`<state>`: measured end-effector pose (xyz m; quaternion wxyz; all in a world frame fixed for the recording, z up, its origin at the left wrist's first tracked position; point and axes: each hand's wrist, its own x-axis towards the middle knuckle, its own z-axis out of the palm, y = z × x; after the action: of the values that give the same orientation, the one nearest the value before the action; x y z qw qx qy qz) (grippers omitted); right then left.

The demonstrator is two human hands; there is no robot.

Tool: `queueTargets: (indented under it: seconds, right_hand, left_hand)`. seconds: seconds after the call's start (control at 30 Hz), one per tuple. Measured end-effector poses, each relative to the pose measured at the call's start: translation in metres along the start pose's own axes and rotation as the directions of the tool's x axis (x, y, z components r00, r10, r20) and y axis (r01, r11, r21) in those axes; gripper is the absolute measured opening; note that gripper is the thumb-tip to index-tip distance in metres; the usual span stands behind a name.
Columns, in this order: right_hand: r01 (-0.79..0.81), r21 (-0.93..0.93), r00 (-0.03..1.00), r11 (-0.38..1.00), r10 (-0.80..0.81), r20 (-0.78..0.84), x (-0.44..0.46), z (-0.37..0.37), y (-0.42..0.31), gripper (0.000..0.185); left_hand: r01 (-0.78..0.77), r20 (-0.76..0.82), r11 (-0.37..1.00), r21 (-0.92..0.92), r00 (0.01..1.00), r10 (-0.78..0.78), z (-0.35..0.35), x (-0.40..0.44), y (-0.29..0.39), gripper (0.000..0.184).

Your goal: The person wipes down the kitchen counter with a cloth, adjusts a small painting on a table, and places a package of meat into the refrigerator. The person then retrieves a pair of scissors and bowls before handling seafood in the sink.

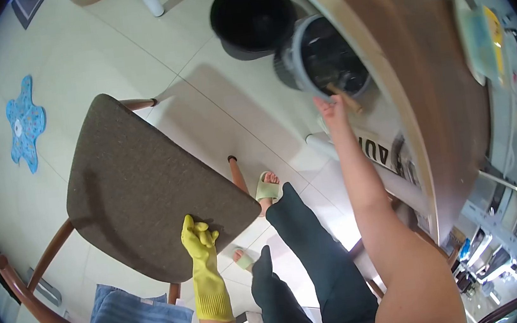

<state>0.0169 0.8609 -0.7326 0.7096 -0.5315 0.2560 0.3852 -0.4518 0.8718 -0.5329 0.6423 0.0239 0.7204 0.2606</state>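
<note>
The bare right hand (332, 111), nearer the work, meets the rim of a black-lined trash bin (299, 60) just beyond it, a brown stick (347, 98) slanting by its fingertips; its grip cannot be told. The yellow-gloved left hand (199, 237), half-open, hangs over a chair seat (134, 188).

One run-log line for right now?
left hand: yellow-gloved, over chair seat, contact unclear | right hand: bare, at gray-rimmed bin, grip unclear
</note>
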Motion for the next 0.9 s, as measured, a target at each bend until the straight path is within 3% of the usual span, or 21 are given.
queueTargets:
  seconds: [0.1, 0.23, 0.3, 0.33, 0.4, 0.43, 0.47, 0.5, 0.6, 0.67, 0.7, 0.73, 0.8, 0.87, 0.9]
  right_hand:
    - [-0.178, 0.101, 0.984, 0.979, 0.175, 0.038, -0.057, -0.016, 0.026, 0.033]
    - [-0.088, -0.003, 0.996, 0.996, 0.088, -0.027, -0.150, -0.021, 0.053, 0.030]
    - [-0.030, -0.184, 1.000, 0.982, 0.031, 0.003, -0.189, -0.038, 0.061, 0.024]
    - [-0.010, -0.153, 1.000, 0.988, 0.008, -0.013, -0.214, -0.049, 0.064, 0.024]
    - [-0.017, -0.291, 1.000, 0.956, 0.015, -0.009, -0.266, -0.066, 0.060, 0.024]
    - [-0.010, -0.270, 1.000, 0.963, 0.002, -0.030, -0.297, -0.071, 0.056, 0.024]
    - [0.003, -0.241, 0.999, 0.970, -0.015, -0.050, -0.328, -0.077, 0.051, 0.024]
    - [0.012, -0.278, 0.997, 0.960, -0.032, -0.066, -0.346, -0.089, 0.056, 0.024]
    - [0.051, -0.344, 0.993, 0.938, -0.084, -0.083, -0.422, -0.117, 0.048, 0.024]
    - [0.150, -0.373, 0.969, 0.916, -0.211, -0.129, -0.476, -0.141, 0.049, 0.022]
    - [0.148, -0.354, 0.968, 0.924, -0.208, -0.138, -0.508, -0.154, 0.047, 0.022]
    - [0.109, -0.327, 0.971, 0.939, -0.171, -0.167, -0.531, -0.167, 0.037, 0.022]
    - [0.017, -0.473, 0.949, 0.881, -0.164, -0.271, -0.633, -0.172, 0.003, 0.024]
    - [0.164, -0.281, 0.963, 0.945, -0.215, -0.161, -0.649, -0.240, 0.049, 0.027]
    - [0.126, -0.204, 0.959, 0.971, -0.172, -0.226, -0.680, -0.267, 0.057, 0.028]
  left_hand:
    - [0.074, 0.049, 0.997, -0.035, 0.996, -0.072, -0.004, 0.005, 0.001, 0.048]
    - [0.066, 0.092, 0.995, -0.079, 0.994, -0.059, -0.007, 0.009, 0.000, 0.049]
    - [0.057, 0.111, 0.995, -0.076, 0.993, -0.048, -0.004, 0.011, 0.001, 0.049]
    - [0.054, 0.115, 0.995, -0.083, 0.992, -0.045, -0.004, 0.009, 0.000, 0.049]
    - [-0.002, 0.194, 0.998, 0.060, 0.981, -0.010, -0.006, -0.001, -0.001, 0.054]
    - [-0.071, 0.256, 0.983, 0.168, 0.966, 0.026, 0.003, -0.015, -0.001, 0.059]
    - [-0.154, 0.330, 0.951, 0.267, 0.942, 0.060, 0.012, -0.031, 0.000, 0.070]
    - [-0.176, 0.494, 0.930, 0.324, 0.870, -0.007, 0.008, -0.034, 0.000, 0.087]
    - [-0.247, 0.614, 0.860, 0.447, 0.783, -0.094, 0.019, -0.113, -0.003, 0.091]
    - [-0.308, 0.742, 0.855, 0.417, 0.658, -0.125, 0.010, -0.141, -0.013, 0.089]
    - [-0.363, 0.721, 0.810, 0.461, 0.685, -0.104, 0.004, -0.152, -0.019, 0.087]
    - [-0.403, 0.679, 0.747, 0.529, 0.729, -0.088, 0.012, -0.164, -0.028, 0.085]
    - [-0.641, 0.781, 0.495, 0.587, 0.608, -0.140, 0.001, -0.260, -0.026, 0.073]
    - [-0.769, 0.886, 0.441, 0.462, 0.424, -0.187, -0.022, -0.284, -0.046, 0.066]
    - [-0.810, 0.871, 0.334, 0.482, 0.400, -0.285, -0.036, -0.299, -0.058, 0.064]
